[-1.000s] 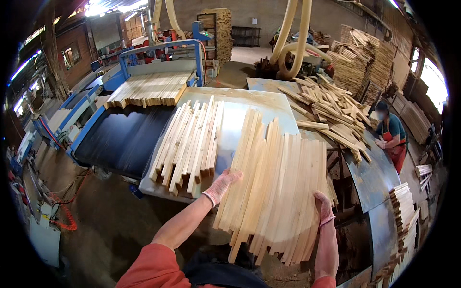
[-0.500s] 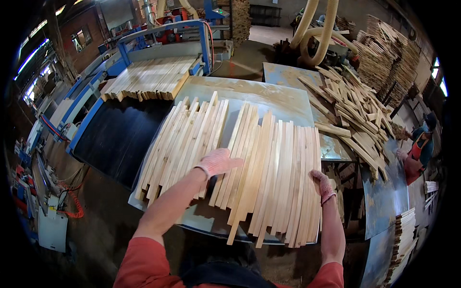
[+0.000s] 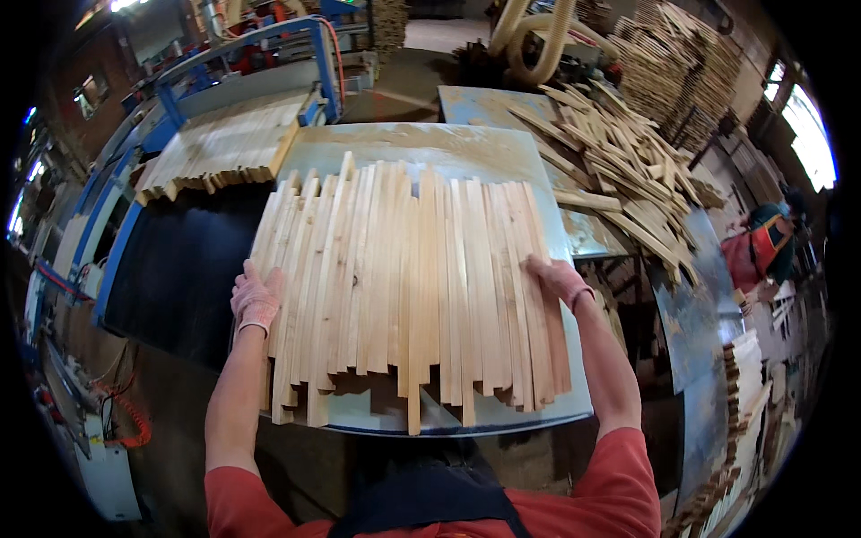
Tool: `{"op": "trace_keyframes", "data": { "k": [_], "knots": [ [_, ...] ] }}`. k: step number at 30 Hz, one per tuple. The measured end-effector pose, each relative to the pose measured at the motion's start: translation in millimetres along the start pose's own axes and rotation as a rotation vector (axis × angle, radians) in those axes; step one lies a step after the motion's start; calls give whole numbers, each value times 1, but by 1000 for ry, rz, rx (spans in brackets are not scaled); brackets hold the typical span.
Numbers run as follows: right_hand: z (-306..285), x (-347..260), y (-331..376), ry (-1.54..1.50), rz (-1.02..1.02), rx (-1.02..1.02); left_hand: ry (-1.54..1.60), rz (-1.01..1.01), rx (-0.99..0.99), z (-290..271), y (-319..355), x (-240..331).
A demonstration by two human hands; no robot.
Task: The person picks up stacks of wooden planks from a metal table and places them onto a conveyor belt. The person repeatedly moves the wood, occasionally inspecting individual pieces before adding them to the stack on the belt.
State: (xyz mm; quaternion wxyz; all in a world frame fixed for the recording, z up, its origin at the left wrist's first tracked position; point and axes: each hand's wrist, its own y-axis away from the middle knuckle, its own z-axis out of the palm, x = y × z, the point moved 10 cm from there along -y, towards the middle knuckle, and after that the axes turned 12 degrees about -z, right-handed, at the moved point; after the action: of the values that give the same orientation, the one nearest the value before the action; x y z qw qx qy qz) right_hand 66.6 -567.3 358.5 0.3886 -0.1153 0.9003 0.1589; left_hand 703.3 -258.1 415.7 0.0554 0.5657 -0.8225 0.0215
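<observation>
A row of pale wooden strips [image 3: 395, 278] lies side by side, lengthwise away from me, on a light metal table [image 3: 359, 412]. The ends are uneven at both near and far sides. At the row's left edge, my left hand [image 3: 257, 296], in a pinkish work glove, curls against the outer strip with its thumb towards the wood. My right hand [image 3: 560, 280], gloved alike, grips the right edge, its fingers bent over the outermost strips. Between my two hands the strips sit close together. Some fingertips are hidden against the wood.
A blue-framed machine [image 3: 247, 40] with a wooden panel [image 3: 220, 143] stands far left, behind a dark bed [image 3: 179, 269]. Loose offcuts [image 3: 619, 170] are heaped far right, near thick hoses [image 3: 538, 58]. A co-worker [image 3: 758, 247] stands at the right, beyond stacked strips [image 3: 744, 386].
My left hand has moved from the middle of the strips to their left edge. The gap between the two groups of strips has closed. My right hand stays at the right edge.
</observation>
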Motion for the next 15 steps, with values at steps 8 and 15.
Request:
{"op": "trace_keyframes", "data": {
  "k": [8, 15],
  "knots": [
    [-12, -16, 34, 342, 126, 253, 20, 57, 31, -4, 5, 13],
    [-11, -25, 36, 396, 78, 284, 30, 14, 1, -13, 13, 13]
  ]
}}
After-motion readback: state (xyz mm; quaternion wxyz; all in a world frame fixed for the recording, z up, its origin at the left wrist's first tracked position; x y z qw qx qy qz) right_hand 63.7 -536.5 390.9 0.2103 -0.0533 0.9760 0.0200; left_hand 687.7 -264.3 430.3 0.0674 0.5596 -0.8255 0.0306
